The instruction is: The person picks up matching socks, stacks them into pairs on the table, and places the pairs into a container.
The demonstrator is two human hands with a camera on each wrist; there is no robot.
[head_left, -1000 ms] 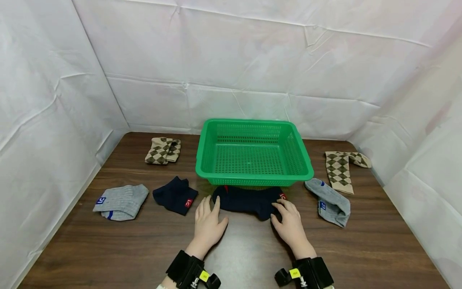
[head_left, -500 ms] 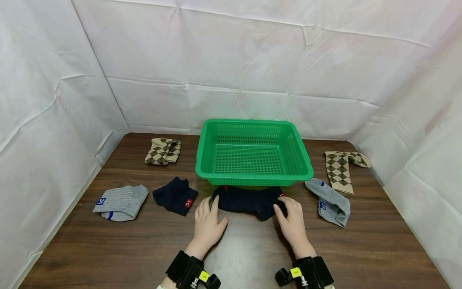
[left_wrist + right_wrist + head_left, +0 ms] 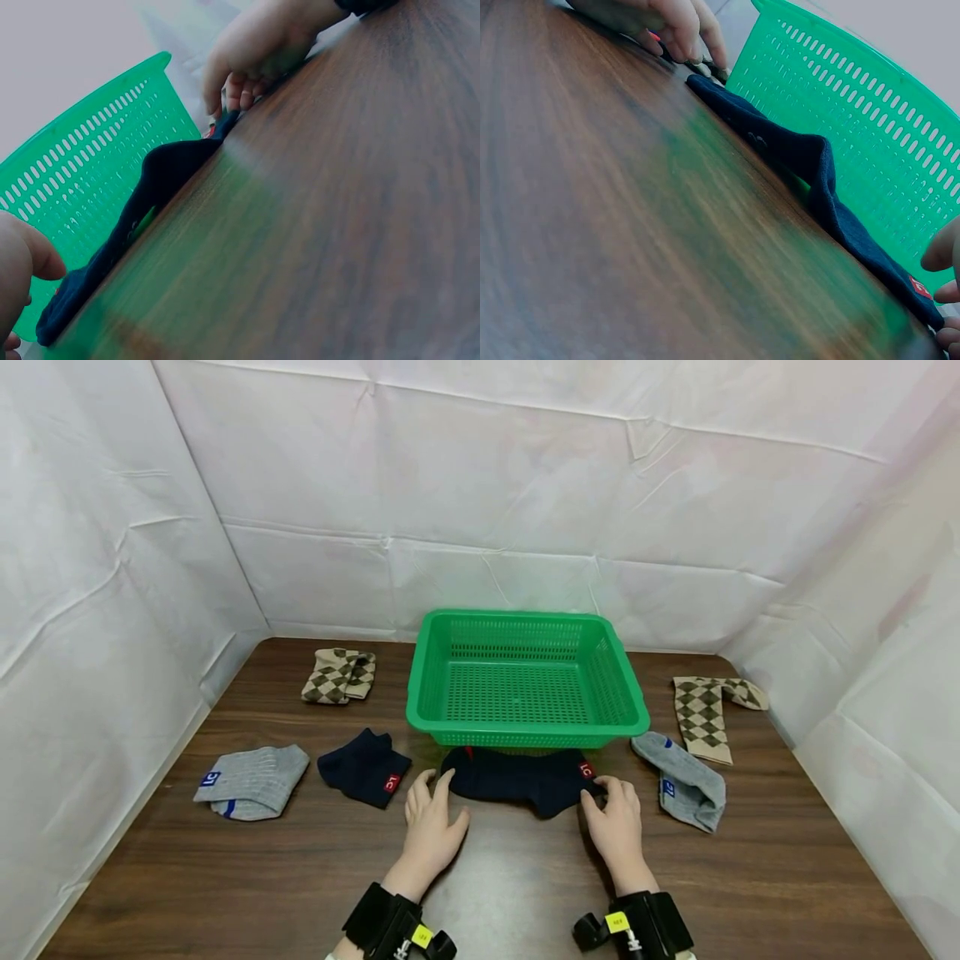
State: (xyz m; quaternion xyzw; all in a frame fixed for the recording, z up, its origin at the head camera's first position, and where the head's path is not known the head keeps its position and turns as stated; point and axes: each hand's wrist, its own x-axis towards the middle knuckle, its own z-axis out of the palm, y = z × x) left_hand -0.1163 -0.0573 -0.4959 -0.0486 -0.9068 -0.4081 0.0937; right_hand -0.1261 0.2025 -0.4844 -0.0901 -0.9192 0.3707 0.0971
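Note:
A navy sock point(image 3: 517, 779) with a red label at its right end lies flat along the front of the green basket point(image 3: 525, 732). My left hand point(image 3: 429, 831) rests at the sock's left end, fingers spread and index fingertip by its edge. My right hand point(image 3: 617, 831) is at the labelled cuff, with thumb and fingertips at its edge. In the right wrist view, the thumb point(image 3: 939, 251) stands apart from the other fingers near the red label point(image 3: 920, 287). A second navy sock point(image 3: 366, 768), folded over, lies left of my left hand.
Grey socks lie at the far left point(image 3: 253, 782) and right of my right hand point(image 3: 686, 783). Argyle socks lie at the back left point(image 3: 339, 676) and back right point(image 3: 703, 718). White sheeting point(image 3: 487, 485) surrounds the brown table point(image 3: 510, 893) at the back and sides.
My right hand has shifted a little to the right, off the cuff, so the red label shows fully. My left hand has hardly moved, and the sock lies almost the same.

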